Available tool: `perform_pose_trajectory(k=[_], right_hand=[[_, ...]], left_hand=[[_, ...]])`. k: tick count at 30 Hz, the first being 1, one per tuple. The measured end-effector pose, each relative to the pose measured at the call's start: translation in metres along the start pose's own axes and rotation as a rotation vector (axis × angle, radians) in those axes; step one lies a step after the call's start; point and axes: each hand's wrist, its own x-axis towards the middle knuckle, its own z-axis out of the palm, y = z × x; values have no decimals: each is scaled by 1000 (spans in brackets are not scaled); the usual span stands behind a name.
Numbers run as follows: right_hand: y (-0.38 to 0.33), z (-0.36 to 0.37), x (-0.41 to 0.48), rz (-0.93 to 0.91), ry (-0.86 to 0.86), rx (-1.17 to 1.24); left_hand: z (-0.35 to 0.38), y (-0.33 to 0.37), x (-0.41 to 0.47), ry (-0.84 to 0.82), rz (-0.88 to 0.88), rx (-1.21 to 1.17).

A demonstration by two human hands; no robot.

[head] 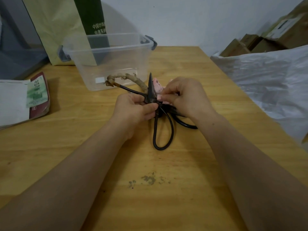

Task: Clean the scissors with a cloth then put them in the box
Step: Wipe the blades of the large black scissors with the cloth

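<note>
Dark metal scissors [150, 87] lie in front of me on the wooden table [216, 100], blade tip pointing at the box. One black loop handle [163, 130] reaches toward me and a second loop [187, 125] shows under my right wrist. A handle wrapped in tan rag [128, 77] arcs left by the box; I cannot tell which pair it belongs to. My left hand [133, 109] pinches the scissors at the pivot. My right hand [185, 95] holds a pink cloth [158, 85] against the blade. The clear plastic box [83, 72] with grey latches stands open just behind.
A yellow-green paper bag [55, 30] and a dark green carton [93, 15] stand behind the box. A packet on white paper [37, 95] lies at the left. A white plastic sack [275, 77] and cardboard boxes [250, 42] crowd the right. A grey stain [149, 179] marks the near tabletop.
</note>
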Motion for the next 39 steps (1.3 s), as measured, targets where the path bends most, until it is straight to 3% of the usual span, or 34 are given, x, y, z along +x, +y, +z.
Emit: perform_pose_trajectory(k=[3, 11, 15, 20, 23, 25, 27, 39], right_hand=[[-3, 0, -1, 35, 171, 199], [-5, 8, 0, -67, -66, 203], [-2, 2, -1, -28, -135, 247], [-1, -6, -2, 36, -189, 104], [0, -7, -2, 89, -82, -31], [-1, -5, -2, 114, 50, 94], [-5, -1, -3, 99, 73, 248], [-6, -7, -4, 43, -125, -169]], left_hand=[[1, 1, -1, -30, 2, 14], [2, 1, -5, -74, 24, 42], [2, 2, -4, -56, 10, 22], [2, 1, -4, -60, -1, 13], [1, 1, -3, -44, 1, -1], [1, 1, -1, -38, -4, -4], [2, 1, -1, -38, 0, -1], [2, 1, -2, -14, 6, -1]])
